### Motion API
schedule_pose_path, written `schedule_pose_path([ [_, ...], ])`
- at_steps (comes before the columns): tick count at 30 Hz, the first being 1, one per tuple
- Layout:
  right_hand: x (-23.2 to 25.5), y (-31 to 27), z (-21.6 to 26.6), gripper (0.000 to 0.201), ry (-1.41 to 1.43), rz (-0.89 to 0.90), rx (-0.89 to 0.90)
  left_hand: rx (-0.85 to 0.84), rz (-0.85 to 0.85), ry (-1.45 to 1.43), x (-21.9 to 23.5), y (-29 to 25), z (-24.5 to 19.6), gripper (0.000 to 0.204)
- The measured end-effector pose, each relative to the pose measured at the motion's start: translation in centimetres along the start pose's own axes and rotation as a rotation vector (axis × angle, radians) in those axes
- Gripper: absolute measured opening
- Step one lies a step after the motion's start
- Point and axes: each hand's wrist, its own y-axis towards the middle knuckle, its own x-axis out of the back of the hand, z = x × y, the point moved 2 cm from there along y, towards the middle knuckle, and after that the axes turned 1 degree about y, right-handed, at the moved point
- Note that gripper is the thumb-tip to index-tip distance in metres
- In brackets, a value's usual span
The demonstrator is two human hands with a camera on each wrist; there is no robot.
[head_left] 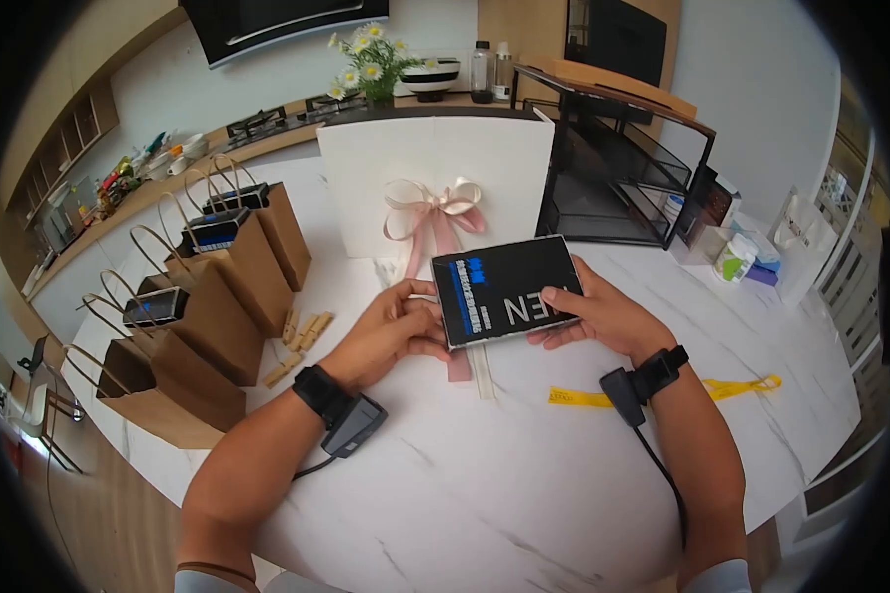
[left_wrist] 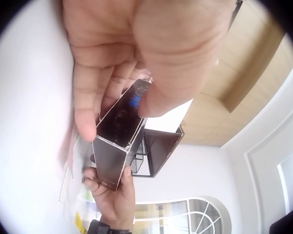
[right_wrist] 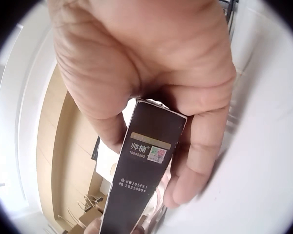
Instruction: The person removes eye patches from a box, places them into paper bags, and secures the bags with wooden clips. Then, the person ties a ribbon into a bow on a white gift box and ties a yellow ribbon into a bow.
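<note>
A flat black box (head_left: 504, 292) with blue and silver lettering is held above the table between both hands. The left hand (head_left: 398, 334) grips its left edge, with fingers behind and beneath. At the right edge, the right hand (head_left: 603, 311) has its thumb on the front face and its fingers under the box. The left wrist view shows the box (left_wrist: 119, 119) between the thumb and fingers of the left hand (left_wrist: 146, 53). In the right wrist view, a narrow printed side of the box (right_wrist: 144, 165) faces the camera, below the palm of the right hand (right_wrist: 151, 58).
Several brown paper bags (head_left: 183, 346) stand at the left, some holding black boxes. Wooden clips (head_left: 302, 341) lie beside them. Behind the hands stands a white box (head_left: 356, 178) with a pink ribbon bow; a black rack (head_left: 613, 168) is to its right. A yellow strap (head_left: 578, 397) lies at the right.
</note>
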Motion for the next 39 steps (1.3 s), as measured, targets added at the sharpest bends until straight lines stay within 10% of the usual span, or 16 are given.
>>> schedule_pose_path([
  [6,0.4,1.0,0.1,0.101,-0.029,0.033,0.017,0.033,-0.009,0.006,0.0,-0.1,0.0,0.047],
  [26,-0.3,-0.8,4.2,0.082,-0.013,-0.083,0.275,-0.043,-0.003,-0.082,0.1,-0.5,-1.1,0.087],
  [39,-1.1,-2.7,6.8,0.074,-0.294,-0.274,0.452,0.001,0.171,-0.213,0.9,0.0,-0.6,0.069],
])
